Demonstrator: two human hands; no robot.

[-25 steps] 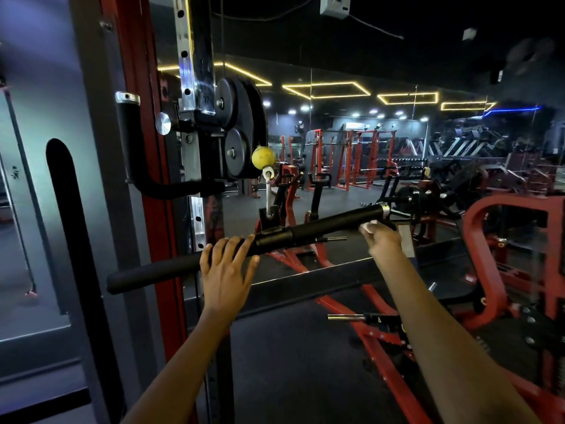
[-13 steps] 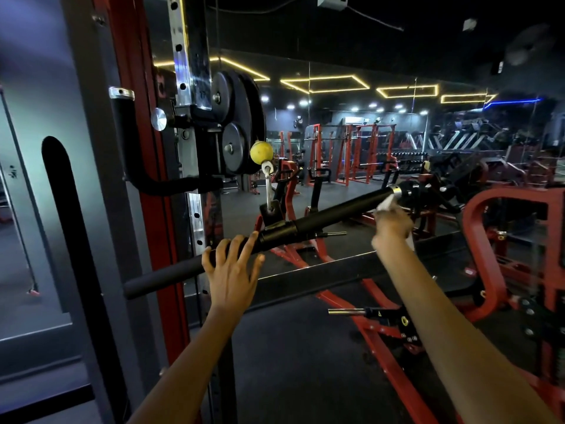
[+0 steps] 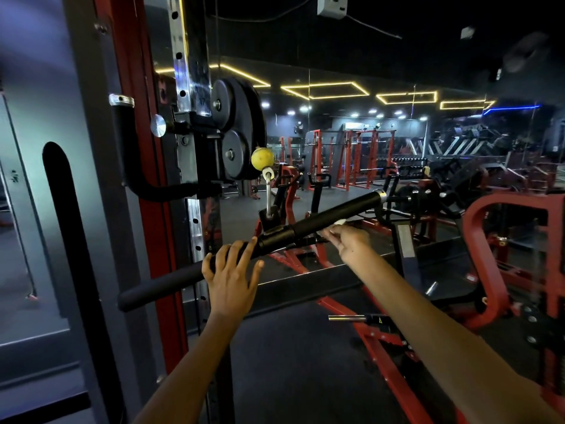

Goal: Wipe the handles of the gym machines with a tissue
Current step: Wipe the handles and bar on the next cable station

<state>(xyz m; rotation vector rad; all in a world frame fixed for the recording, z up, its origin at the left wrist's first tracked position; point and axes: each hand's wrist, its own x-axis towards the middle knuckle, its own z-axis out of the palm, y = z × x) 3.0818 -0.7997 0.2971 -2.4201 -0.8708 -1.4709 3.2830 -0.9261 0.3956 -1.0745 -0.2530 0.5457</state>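
The tissue (image 3: 340, 222), a small white wad, shows only as a sliver at the underside of the cable-machine bar handle (image 3: 321, 219), right of the bar's centre swivel and well short of the chromed end cap (image 3: 380, 193). It sits at the fingertips of the right hand (image 3: 351, 243), whose fingers are curled and pinch it against the right black grip sleeve; most of the wad is hidden by the hand and the bar. The left hand (image 3: 230, 270) rests on the left grip sleeve just left of the swivel, fingers straight and spread over the top of the bar, steadying it rather than clasping it. The bar hangs tilted, far right end high and near left end low, from a chrome link below the yellow stopper ball (image 3: 262, 159) of the cable. Step in hand, as judged: wiping the right-hand sleeve of this bar. The next move calls for running the tissue along the sleeve's length while the left hand keeps the bar from swinging; the left sleeve then remains to be wiped. Beyond stand the pulley wheels (image 3: 232, 130) on the red upright (image 3: 143, 179), and red machines farther off.
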